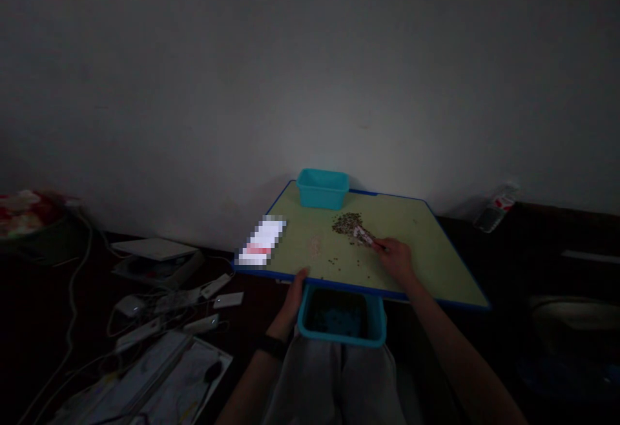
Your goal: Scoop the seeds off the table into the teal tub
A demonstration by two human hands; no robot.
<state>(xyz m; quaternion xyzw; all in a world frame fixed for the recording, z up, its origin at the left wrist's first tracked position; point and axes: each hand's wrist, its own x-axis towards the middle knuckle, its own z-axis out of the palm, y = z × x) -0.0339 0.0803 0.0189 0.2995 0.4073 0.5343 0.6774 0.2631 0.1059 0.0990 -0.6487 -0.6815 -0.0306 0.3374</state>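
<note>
one pale tabletop (436,267) with a blue rim is being worked at by two hands. near its middle, one pile of small dark grains (343,221) is being touched by the pale end of one red-handled tool (364,235), brush-like in shape. the handle is being gripped by the right hand (396,260), its fingers being closed around it. between the pile and the near edge, several loose grains (339,270) are being left scattered, too small for a sure count. two turquoise bins are being used: one far bin (322,196) is being supported at the far left corner, and one near bin (380,321), dark inside, is being carried on the lap just below the near edge. the left hand (294,296) is being held between that bin's left side and the near edge; how firmly either is being grasped cannot be told. at the near left corner, one bright flat object (263,241) is being obscured by pixels.
</note>
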